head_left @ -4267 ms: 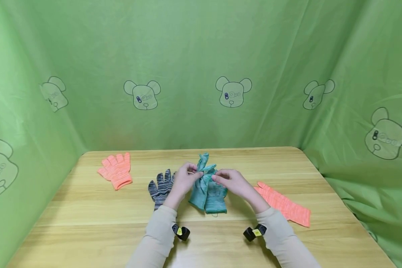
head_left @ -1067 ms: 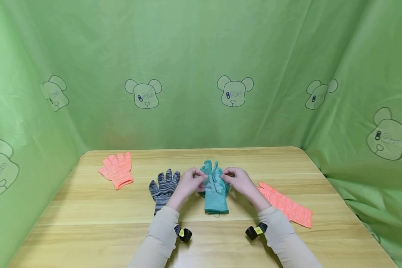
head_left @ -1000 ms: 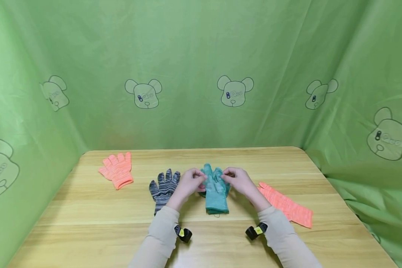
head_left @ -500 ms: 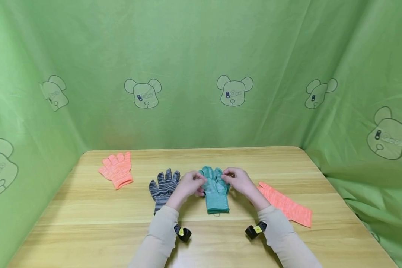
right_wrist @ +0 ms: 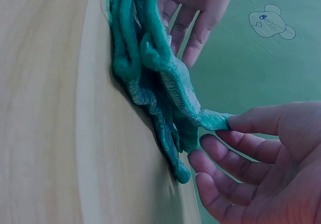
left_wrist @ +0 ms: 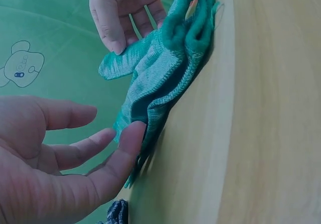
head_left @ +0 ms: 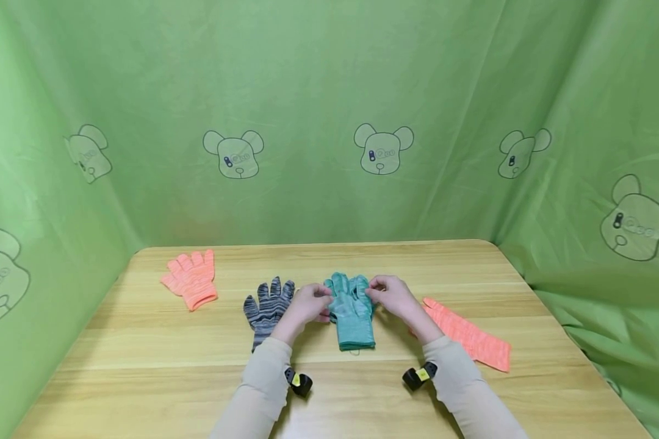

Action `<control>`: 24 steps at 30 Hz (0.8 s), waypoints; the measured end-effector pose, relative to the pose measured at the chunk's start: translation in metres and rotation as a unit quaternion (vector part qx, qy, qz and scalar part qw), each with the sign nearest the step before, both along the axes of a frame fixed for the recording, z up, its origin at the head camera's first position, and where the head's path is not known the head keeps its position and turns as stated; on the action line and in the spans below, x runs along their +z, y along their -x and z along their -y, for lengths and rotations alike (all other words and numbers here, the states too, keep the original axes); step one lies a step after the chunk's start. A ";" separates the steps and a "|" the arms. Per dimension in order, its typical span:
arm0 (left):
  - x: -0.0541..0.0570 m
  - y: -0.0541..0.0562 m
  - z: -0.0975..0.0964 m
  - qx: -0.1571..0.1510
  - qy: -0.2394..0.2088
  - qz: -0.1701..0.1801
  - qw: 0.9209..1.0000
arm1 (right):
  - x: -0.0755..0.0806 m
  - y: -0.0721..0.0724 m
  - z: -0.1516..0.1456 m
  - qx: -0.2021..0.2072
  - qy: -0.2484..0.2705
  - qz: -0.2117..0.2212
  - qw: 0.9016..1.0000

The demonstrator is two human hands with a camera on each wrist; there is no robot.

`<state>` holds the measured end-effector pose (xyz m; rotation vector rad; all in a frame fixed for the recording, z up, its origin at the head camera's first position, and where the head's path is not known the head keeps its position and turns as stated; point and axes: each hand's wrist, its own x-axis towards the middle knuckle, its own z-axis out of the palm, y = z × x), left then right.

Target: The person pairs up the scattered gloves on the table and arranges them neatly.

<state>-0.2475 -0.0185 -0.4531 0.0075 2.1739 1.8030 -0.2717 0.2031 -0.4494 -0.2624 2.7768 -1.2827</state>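
Two green knit gloves lie one over the other at mid-table, the upper green glove (head_left: 354, 323) with its cuff toward me. In the right wrist view their two cuffs show stacked, and my right hand (right_wrist: 281, 158) pinches the tip of the upper glove's thumb (right_wrist: 214, 120). My left hand (head_left: 307, 303) is at the glove's left edge. Its fingers are spread and loosely bent in the left wrist view, the thumb (left_wrist: 131, 137) touching or just in front of the glove. The lower glove (right_wrist: 165, 138) is mostly covered.
A grey-black striped glove (head_left: 268, 311) lies left of the green ones, partly behind my left wrist. One orange glove (head_left: 192, 280) is flat at the far left; orange knitwear (head_left: 472, 335) lies right, partly under my right forearm. Green curtain (head_left: 307, 201) surrounds the wooden table (head_left: 143, 390).
The upper green glove, bunched and lifted beside the other earlier, was laid over it and flattened, its fingers coming down. My left hand has just eased slightly left, off its pinch.
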 end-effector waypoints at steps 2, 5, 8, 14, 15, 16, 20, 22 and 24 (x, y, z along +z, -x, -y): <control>-0.002 0.001 0.000 -0.003 0.004 0.002 1.000 | 0.000 0.000 0.000 0.001 -0.003 0.002 1.000; -0.005 0.002 0.001 -0.012 0.010 0.007 1.000 | 0.000 0.001 -0.001 -0.001 -0.004 0.006 1.000; -0.007 0.002 0.002 -0.022 0.019 0.008 1.000 | 0.000 0.001 -0.001 0.003 -0.005 0.006 1.000; -0.006 0.003 0.004 -0.038 0.031 0.006 0.999 | -0.001 0.001 -0.002 0.003 -0.005 0.009 1.000; -0.006 0.003 0.004 -0.040 0.031 0.006 0.999 | -0.001 0.001 -0.001 0.001 0.000 0.014 1.000; -0.006 0.003 0.004 -0.042 0.032 0.005 0.999 | 0.000 0.000 -0.001 0.000 0.003 0.020 1.000; -0.005 0.003 0.004 -0.047 0.040 0.001 0.998 | 0.001 -0.002 0.002 -0.011 0.028 0.057 0.998; -0.005 0.003 0.004 -0.049 0.043 -0.003 0.998 | 0.000 -0.002 0.003 -0.015 0.040 0.075 0.996; -0.005 0.004 0.004 -0.051 0.044 -0.007 0.998 | -0.001 -0.002 0.003 -0.019 0.051 0.089 0.995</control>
